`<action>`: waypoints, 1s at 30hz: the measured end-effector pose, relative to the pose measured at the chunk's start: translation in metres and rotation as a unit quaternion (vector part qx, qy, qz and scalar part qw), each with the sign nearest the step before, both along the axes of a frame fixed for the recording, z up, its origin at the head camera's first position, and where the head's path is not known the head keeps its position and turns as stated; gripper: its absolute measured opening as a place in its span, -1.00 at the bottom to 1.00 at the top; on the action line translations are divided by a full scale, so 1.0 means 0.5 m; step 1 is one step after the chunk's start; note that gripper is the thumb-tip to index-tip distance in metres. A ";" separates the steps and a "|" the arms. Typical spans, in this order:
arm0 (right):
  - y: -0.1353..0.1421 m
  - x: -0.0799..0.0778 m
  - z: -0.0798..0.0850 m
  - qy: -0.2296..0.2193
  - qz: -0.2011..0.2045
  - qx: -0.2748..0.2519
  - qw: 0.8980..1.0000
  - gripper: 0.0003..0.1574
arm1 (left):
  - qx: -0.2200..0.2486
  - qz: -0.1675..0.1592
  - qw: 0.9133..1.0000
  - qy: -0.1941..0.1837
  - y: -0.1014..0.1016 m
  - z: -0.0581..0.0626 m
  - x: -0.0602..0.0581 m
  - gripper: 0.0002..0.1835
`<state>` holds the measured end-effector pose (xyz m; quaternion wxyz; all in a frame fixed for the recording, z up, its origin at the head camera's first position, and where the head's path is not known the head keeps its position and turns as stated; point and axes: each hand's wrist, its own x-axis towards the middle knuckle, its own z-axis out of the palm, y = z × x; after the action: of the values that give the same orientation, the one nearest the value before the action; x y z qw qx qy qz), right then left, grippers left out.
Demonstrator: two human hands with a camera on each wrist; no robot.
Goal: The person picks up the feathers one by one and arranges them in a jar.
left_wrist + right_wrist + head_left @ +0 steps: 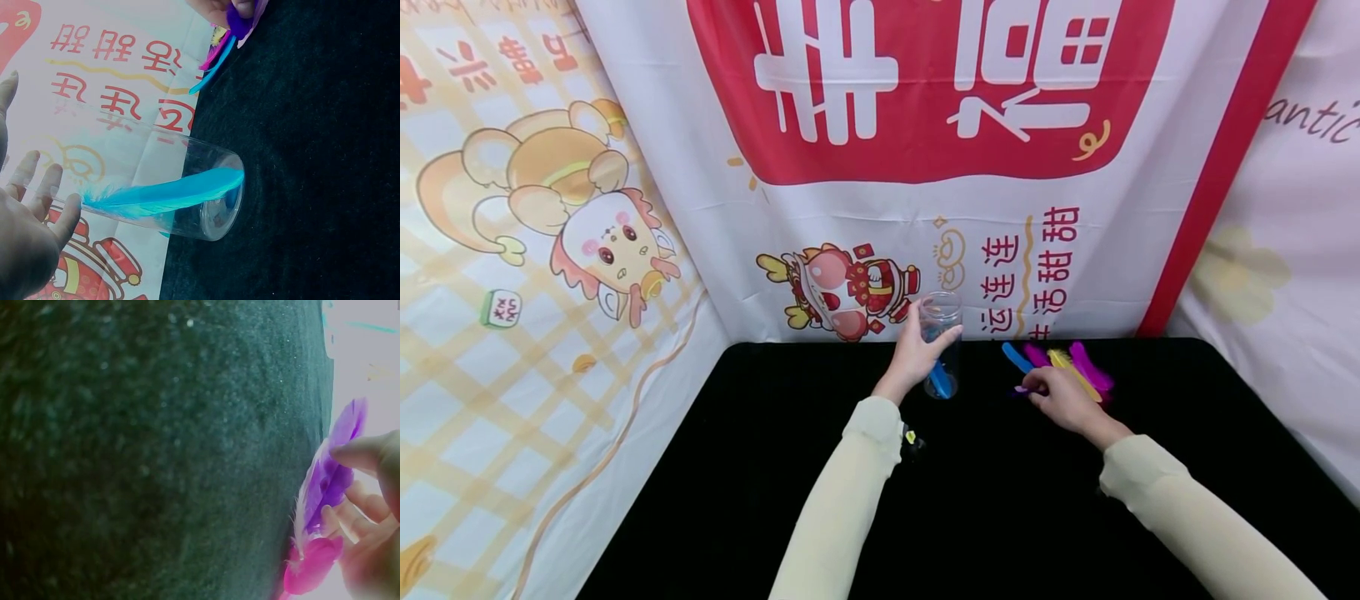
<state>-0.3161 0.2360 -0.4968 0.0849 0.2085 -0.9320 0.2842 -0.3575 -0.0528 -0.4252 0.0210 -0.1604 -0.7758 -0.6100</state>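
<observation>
My left hand (pixel 913 354) grips a clear cylindrical vase (pixel 942 308) near its upper part, thumb on one side and fingers round the other. The vase stands upright near the table's far edge. Inside it leans a blue feather (pixel 175 195), one end down at the base. To the right, my right hand (pixel 1063 398) pinches a purple feather (pixel 337 469) between thumb and fingers, low over the table. Close beyond that hand lie a blue feather (pixel 1017 357), a yellow feather (pixel 1078 379) and a magenta feather (pixel 1092 367), with another magenta one partly covered.
The table (pixel 790 500) has a black cloth top. A printed white and red curtain (pixel 925 158) hangs right behind its far edge. Patterned side curtains (pixel 647 350) stand at left and right. A small dark object with a yellow spot (pixel 912 437) is beside the left cuff.
</observation>
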 end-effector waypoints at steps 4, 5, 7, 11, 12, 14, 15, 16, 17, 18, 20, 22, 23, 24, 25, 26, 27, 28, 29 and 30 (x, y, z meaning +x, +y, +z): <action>-0.001 -0.002 -0.002 0.016 -0.002 -0.004 1.000 -0.84 | 0.001 0.003 1.000 0.006 0.001 -0.010 -0.007 -0.17; -0.001 -0.003 -0.002 0.018 -0.004 -0.005 1.000 -0.85 | 0.002 0.004 1.000 0.007 0.002 -0.010 -0.007 -0.17; -0.001 -0.004 -0.003 0.023 -0.008 -0.004 1.000 -0.86 | -0.001 0.007 1.000 0.006 0.002 -0.010 -0.007 -0.18; 0.002 -0.003 -0.002 0.015 -0.019 -0.006 1.000 -0.86 | -0.006 0.010 1.000 0.006 0.002 -0.012 -0.007 -0.18; 0.002 -0.003 -0.001 0.011 -0.021 -0.007 1.000 -0.85 | -0.008 0.010 1.000 0.006 0.002 -0.013 -0.007 -0.18; 0.003 -0.003 -0.001 0.004 -0.026 -0.012 1.000 -0.85 | -0.008 0.010 1.000 0.006 0.001 -0.014 -0.008 -0.18; 0.003 -0.003 -0.001 0.003 -0.029 -0.015 0.999 -0.85 | -0.008 0.010 1.000 0.006 0.001 -0.014 -0.007 -0.18; 0.003 -0.004 0.000 0.003 -0.032 -0.016 0.999 -0.85 | -0.007 0.010 1.000 0.005 0.001 -0.014 -0.007 -0.18; 0.003 -0.004 0.000 0.005 -0.032 -0.019 0.999 -0.85 | -0.007 0.010 1.000 0.004 0.001 -0.014 -0.007 -0.18; 0.003 -0.005 0.000 0.008 -0.032 -0.020 0.999 -0.86 | -0.007 0.010 1.000 0.003 0.001 -0.015 -0.007 -0.18; 0.003 -0.006 0.002 0.016 -0.033 -0.024 0.999 -0.88 | -0.009 0.011 1.000 0.003 0.000 -0.015 -0.008 -0.18; 0.004 -0.007 0.005 0.024 -0.033 -0.028 0.999 -0.90 | -0.010 0.012 1.000 0.004 0.000 -0.015 -0.008 -0.18; 0.004 -0.006 0.007 0.027 -0.033 -0.032 0.999 -0.91 | -0.010 0.012 1.000 0.005 0.000 -0.015 -0.008 -0.18; 0.005 -0.006 0.009 0.031 -0.035 -0.034 0.998 -0.92 | -0.011 0.011 1.000 0.007 0.001 -0.015 -0.008 -0.18; 0.006 -0.006 0.011 0.036 -0.038 -0.036 0.998 -0.93 | -0.011 0.012 1.000 0.008 0.001 -0.014 -0.008 -0.18; 0.006 -0.006 0.013 0.041 -0.038 -0.038 0.998 -0.93 | -0.011 0.012 1.000 0.009 0.001 -0.014 -0.009 -0.18; 0.007 -0.005 0.016 0.046 -0.040 -0.040 0.997 -0.93 | -0.011 0.012 1.000 0.009 0.001 -0.014 -0.009 -0.18; 0.008 -0.005 0.018 0.050 -0.041 -0.043 0.997 -0.93 | -0.012 0.012 1.000 0.009 0.001 -0.014 -0.010 -0.18; 0.008 -0.004 0.021 0.056 -0.042 -0.046 0.997 -0.92 | -0.012 0.013 1.000 0.008 0.001 -0.014 -0.010 -0.18; 0.010 -0.005 0.023 0.060 -0.042 -0.048 0.996 -0.91 | -0.013 0.013 1.000 0.008 0.001 -0.013 -0.010 -0.18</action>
<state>-0.3183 0.2408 -0.4854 0.1626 0.1821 -0.9183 0.3116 -0.3623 -0.0521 -0.4319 0.0331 -0.1552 -0.7852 -0.5985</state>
